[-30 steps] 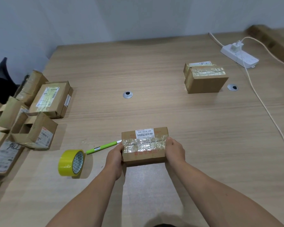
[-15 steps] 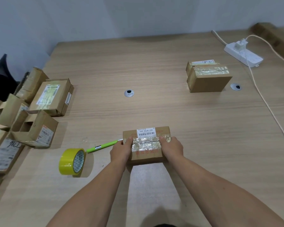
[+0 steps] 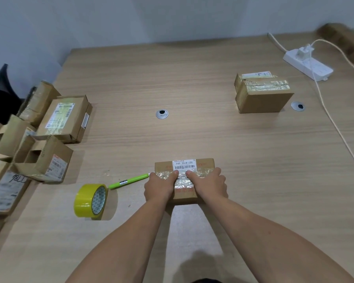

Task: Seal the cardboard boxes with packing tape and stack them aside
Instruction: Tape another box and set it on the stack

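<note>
A small cardboard box (image 3: 204,164) with a barcode label lies on the wooden table (image 3: 192,78) right in front of me, with a strip of clear tape across its top. My left hand (image 3: 158,187) and my right hand (image 3: 209,184) rest on top of it. Both thumbs press on the tape near the middle and the fingers wrap over the box's ends. A yellow tape roll (image 3: 88,201) stands on edge to the left of the box. A green utility knife (image 3: 129,181) lies between the roll and the box. A taped box (image 3: 262,99) sits at the far right.
Several cardboard boxes crowd the table's left edge, among them a flat labelled box (image 3: 63,119) and an open box (image 3: 45,160). A white power strip (image 3: 307,64) and its cable (image 3: 335,123) run along the right side. Two cable grommets (image 3: 162,114) (image 3: 298,106) sit in the tabletop.
Both hands have slid from the box's ends inward over the tape until the thumbs nearly meet in the middle. The box has stayed in place.
</note>
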A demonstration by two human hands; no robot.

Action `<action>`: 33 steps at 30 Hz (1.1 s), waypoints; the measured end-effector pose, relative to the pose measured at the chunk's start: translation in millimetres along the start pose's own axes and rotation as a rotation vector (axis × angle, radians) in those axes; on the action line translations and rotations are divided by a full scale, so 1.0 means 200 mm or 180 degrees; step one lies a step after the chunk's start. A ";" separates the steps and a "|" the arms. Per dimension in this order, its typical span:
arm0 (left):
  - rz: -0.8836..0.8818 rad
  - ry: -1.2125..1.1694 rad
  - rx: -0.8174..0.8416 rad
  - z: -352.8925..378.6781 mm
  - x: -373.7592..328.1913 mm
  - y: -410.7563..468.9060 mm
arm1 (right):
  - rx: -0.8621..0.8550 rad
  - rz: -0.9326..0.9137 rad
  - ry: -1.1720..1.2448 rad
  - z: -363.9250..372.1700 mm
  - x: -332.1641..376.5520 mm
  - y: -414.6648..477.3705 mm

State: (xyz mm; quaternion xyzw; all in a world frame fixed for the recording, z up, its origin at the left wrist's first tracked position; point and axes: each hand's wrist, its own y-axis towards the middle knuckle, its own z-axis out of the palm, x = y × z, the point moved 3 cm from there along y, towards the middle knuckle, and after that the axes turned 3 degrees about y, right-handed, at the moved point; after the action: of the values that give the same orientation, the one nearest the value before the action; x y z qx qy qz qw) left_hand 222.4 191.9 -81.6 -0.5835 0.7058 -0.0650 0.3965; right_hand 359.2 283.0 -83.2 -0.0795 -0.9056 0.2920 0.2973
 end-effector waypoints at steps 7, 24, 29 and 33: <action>-0.0021 -0.0067 0.0009 0.01 0.01 0.00 | -0.0038 -0.0117 -0.0161 -0.01 0.01 -0.02; 0.0352 -0.0362 0.0334 -0.01 0.08 0.02 | 0.0356 -0.0582 -0.0112 -0.02 -0.01 0.03; 0.0443 -0.0256 0.0289 0.00 0.09 0.01 | 0.0305 -0.0639 0.0035 -0.01 -0.04 0.03; 0.0410 -0.0453 0.0456 0.01 0.12 0.04 | 0.0499 -0.0654 0.0452 -0.04 -0.07 0.02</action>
State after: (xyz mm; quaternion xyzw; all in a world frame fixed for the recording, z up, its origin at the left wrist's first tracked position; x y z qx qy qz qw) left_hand 216.8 174.0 -98.4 -0.5102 0.7055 -0.0481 0.4896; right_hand 374.4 286.5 -86.9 0.0166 -0.8601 0.3234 0.3942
